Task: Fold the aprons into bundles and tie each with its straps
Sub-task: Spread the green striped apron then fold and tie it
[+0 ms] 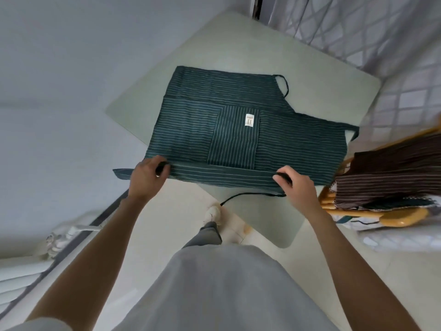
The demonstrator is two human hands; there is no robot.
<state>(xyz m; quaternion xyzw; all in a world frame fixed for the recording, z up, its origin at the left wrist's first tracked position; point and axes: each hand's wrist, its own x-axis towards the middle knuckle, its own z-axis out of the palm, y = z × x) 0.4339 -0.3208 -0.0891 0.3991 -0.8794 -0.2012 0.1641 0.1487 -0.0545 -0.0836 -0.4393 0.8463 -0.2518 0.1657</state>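
The place looks like a room in a home. A small pale table (310, 75) stands past the hands on a light tiled floor (238, 230). Patterned curtains (358, 27) hang beyond it to the right, a wooden chair (393, 219) piled with cloth stands just right of the right hand (296, 181), and a plain wall (59, 68) lies to the left.

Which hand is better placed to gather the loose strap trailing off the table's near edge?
Right. The right hand grips the green apron's near edge directly above where the black strap begins; the left hand holds the far-left end, away from it.
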